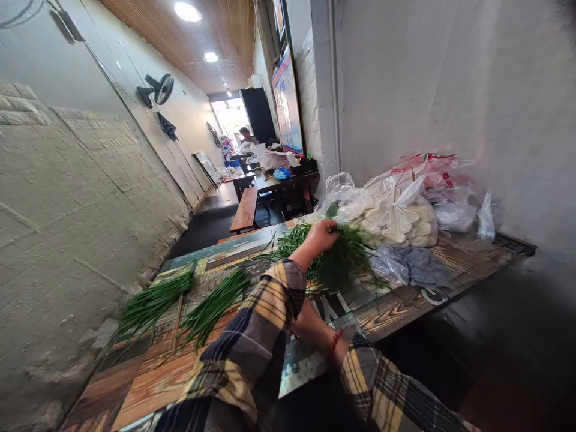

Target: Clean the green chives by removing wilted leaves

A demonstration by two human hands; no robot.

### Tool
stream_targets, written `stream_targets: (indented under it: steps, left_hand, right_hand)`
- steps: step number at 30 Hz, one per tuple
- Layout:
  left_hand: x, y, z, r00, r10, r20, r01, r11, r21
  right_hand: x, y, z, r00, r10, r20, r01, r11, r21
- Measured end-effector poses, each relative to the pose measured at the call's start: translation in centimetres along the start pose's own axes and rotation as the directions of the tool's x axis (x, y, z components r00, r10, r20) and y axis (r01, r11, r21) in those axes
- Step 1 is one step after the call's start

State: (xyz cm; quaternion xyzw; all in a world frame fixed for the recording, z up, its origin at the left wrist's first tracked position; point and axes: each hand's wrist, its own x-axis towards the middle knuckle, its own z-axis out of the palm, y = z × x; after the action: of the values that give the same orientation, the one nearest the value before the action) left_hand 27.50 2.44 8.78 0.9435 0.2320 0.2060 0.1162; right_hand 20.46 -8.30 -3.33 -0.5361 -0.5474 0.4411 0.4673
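My left hand (321,236) reaches forward over the table, its fingers closed on some dark leafy greens (344,261). They hang blurred below the fingers, against a loose heap of thin green stalks (291,241). Nearer to me is my right hand (310,324), with a red bead bracelet on the wrist. It is low over the table under my left forearm, and the sleeve hides its fingers. On the left lie two neat bundles of long green chives, one nearer (216,306) and one farther (157,300), with thin brown sticks (177,324) between them.
Clear plastic bags of pale flat pieces (396,222) stand by the wall at the right, with a crumpled greyish bag (411,266) before them. The wood-patterned table (153,390) runs between walls. Beyond are a bench (245,210), more tables and a seated person (246,137).
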Motion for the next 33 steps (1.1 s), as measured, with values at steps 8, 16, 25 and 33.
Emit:
stream_targets:
  steps: [8,16,25,33]
  left_hand:
    - [1.8,0.5,-6.5,0.942,-0.281,-0.182,0.07,0.699,-0.712]
    - [0.4,-0.1,-7.9,0.913,-0.381,-0.145,0.139,0.625,-0.768]
    - [-1.2,-0.7,-9.3,0.89,-0.439,-0.122,0.135,0.51,-0.85]
    - [-5.5,-3.7,-10.8,0.849,-0.515,-0.115,0.117,0.396,-0.911]
  right_hand:
    - [0.2,0.1,0.7,1.0,0.004,0.003,-0.005,0.994,0.105]
    - [-0.2,0.1,0.6,1.0,-0.01,0.017,0.007,0.989,0.147]
    - [-0.4,-0.1,0.2,0.999,-0.002,0.04,-0.004,0.989,0.149]
    - [-0.8,-0.2,0.3,0.999,0.011,0.045,-0.017,0.99,0.14]
